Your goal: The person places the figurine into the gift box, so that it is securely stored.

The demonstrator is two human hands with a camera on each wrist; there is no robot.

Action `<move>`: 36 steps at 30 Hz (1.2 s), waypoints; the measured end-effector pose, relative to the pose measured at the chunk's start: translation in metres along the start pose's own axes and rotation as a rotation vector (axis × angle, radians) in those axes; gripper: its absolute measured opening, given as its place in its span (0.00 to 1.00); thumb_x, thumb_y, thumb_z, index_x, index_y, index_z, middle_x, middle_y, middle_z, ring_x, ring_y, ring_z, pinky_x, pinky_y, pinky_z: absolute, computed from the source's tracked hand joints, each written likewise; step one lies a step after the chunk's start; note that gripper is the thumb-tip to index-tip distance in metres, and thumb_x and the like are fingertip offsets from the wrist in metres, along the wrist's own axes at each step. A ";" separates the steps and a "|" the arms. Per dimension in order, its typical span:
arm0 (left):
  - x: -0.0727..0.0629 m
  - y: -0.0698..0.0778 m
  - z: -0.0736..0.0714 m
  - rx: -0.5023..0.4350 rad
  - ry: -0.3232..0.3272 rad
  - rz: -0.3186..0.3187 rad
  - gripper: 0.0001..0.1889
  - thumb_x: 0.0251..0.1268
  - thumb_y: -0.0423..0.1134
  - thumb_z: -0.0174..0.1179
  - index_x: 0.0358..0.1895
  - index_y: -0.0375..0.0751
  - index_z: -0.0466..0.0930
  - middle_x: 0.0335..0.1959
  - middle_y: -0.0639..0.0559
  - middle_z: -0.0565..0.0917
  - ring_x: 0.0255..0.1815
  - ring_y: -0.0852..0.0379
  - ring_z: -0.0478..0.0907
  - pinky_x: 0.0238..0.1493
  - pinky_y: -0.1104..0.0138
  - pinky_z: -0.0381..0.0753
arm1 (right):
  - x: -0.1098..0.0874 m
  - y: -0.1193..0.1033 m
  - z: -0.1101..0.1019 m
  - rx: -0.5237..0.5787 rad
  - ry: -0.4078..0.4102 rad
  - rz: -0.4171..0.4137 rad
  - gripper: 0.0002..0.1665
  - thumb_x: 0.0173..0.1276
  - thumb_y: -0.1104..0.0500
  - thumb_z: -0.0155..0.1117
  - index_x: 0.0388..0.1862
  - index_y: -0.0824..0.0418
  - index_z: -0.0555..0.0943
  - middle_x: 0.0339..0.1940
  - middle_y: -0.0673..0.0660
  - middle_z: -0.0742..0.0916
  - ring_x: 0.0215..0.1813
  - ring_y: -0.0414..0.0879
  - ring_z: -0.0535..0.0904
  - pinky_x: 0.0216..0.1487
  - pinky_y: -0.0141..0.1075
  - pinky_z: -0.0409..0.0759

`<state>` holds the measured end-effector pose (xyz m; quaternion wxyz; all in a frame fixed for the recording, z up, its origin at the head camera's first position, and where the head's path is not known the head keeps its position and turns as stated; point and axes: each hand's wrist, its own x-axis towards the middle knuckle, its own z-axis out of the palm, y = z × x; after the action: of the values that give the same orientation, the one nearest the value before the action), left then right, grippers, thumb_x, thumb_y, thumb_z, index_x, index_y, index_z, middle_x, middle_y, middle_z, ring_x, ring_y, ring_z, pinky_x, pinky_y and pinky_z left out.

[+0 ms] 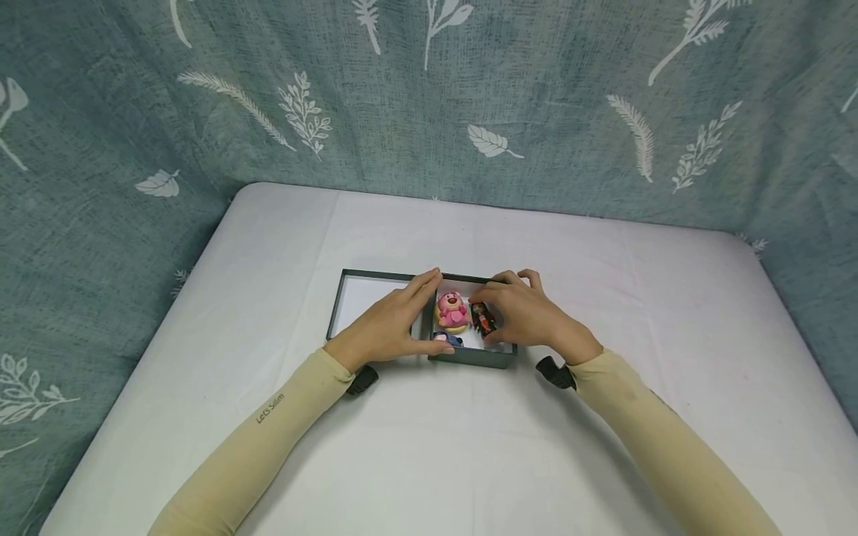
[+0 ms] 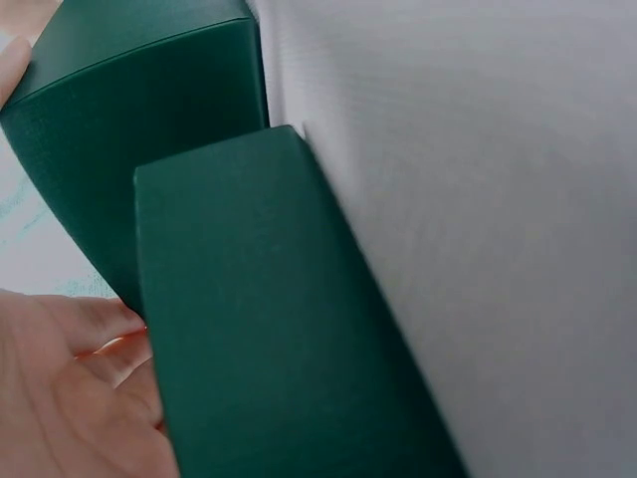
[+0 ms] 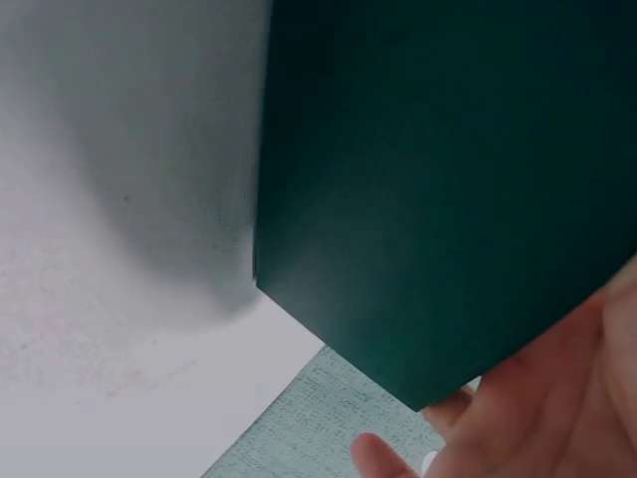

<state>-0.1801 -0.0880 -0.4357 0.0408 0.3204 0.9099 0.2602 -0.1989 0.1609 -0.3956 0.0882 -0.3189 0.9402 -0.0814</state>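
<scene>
A dark green box (image 1: pixel 472 357) with a white inside sits mid-table. My left hand (image 1: pixel 392 320) grips its left end, thumb at the near wall and fingers reaching the far wall. Over the box's right end, my right hand (image 1: pixel 532 316) pinches a small dark figurine with red on it (image 1: pixel 482 318) between thumb and forefinger, inside the box. A pink bear figurine (image 1: pixel 452 313) lies left of it, and a blue figurine (image 1: pixel 447 339) lies by the near wall, partly behind the left thumb. Both wrist views show mainly green outer walls.
Against the box's left side is a matching shallow green tray or lid (image 1: pixel 369 274), white inside and partly covered by the left hand. A white cloth covers the table (image 1: pixel 429 447). Blue-green patterned curtains (image 1: pixel 429 112) hang behind and at the sides.
</scene>
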 end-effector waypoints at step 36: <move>0.000 0.000 0.001 0.003 0.012 0.006 0.58 0.55 0.70 0.62 0.80 0.43 0.43 0.81 0.51 0.49 0.70 0.44 0.67 0.68 0.52 0.70 | -0.002 -0.006 -0.003 -0.098 -0.005 0.036 0.40 0.45 0.44 0.82 0.59 0.53 0.82 0.60 0.55 0.83 0.71 0.59 0.65 0.71 0.65 0.44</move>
<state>-0.1803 -0.0874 -0.4370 0.0342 0.3216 0.9096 0.2607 -0.1948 0.1577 -0.3911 0.0763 -0.3059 0.9484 -0.0327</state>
